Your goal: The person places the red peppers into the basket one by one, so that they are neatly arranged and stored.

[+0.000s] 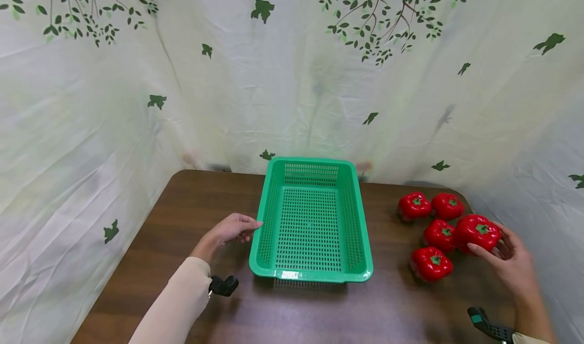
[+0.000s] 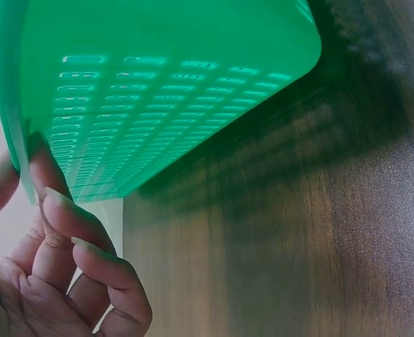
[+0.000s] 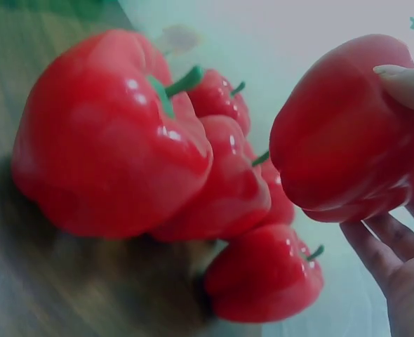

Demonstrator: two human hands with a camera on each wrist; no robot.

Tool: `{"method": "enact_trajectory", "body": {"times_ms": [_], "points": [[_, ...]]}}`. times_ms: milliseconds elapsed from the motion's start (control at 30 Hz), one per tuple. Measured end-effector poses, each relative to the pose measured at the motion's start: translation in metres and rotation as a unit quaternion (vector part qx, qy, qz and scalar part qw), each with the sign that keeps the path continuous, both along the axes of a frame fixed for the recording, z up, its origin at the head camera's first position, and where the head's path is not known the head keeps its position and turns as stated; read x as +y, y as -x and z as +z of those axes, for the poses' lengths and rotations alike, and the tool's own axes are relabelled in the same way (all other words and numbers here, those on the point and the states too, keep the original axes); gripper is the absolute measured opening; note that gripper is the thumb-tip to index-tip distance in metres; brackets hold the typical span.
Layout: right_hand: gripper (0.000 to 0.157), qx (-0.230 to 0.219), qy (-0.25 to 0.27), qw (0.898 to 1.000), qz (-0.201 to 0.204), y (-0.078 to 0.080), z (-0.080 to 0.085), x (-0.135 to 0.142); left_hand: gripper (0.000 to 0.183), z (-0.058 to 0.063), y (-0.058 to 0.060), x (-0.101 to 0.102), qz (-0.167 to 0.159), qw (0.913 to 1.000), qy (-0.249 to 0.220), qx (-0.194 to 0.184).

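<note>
Here, a brown wooden tabletop (image 1: 191, 202) carried all items, backed on three sides by a pale curtain (image 1: 292, 90) printed with green leaves and branches.

Basket (image 1: 312, 222): green plastic, rectangular, perforated floor and walls, nothing inside it. It stood flat at the middle of the tabletop, long side running away from the person.

Left hand (image 1: 232, 228): it lay at the basket's left wall, about halfway along. The fingers (image 2: 67, 217) were loosely curled and close together, their tips touching the outer wall just under the rim; the thumb sat apart at the side. Whether they truly gripped the rim could not be told. A cream sleeve (image 1: 175, 303) covered the forearm, with a black wrist mount (image 1: 223, 285) near the basket's near-left corner.

Peppers, five, red and glossy with green stems, grouped at the right of the tabletop, well apart from the basket.
- Held pepper (image 1: 477, 233): the largest in view, at the right of the group. The right hand (image 1: 511, 263) held it, fingers spread around its right and near sides, one fingertip (image 3: 407, 84) pressed on its upper side. In the right wrist view it appeared raised above its neighbours.
- Far pair (image 1: 414, 205): two peppers side by side, touching, nearest the curtain.
- Middle pepper (image 1: 439, 234): just left of the held one.
- Near pepper (image 1: 431, 264): closest to the person, just beside the middle one.
</note>
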State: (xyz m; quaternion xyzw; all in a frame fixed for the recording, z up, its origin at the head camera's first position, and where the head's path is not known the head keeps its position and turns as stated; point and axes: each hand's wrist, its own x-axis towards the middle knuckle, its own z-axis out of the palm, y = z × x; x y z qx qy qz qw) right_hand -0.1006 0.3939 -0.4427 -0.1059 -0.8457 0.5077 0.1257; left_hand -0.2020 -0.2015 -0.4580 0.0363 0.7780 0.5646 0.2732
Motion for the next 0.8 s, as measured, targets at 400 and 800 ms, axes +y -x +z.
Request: {"method": "enact_trajectory", "body": {"times_ms": [400,800], "points": [[0.074,-0.025,-0.050,0.998,0.021,0.016,0.005,-0.020,0.029,-0.001,0.000,-0.001,0.006,0.9999,-0.015,-0.006],[0.071,-0.003,-0.026,0.997,0.068,0.038,0.008,-0.043,0.033,-0.001,-0.001,0.000,0.004,0.9999,-0.008,-0.010]]}}
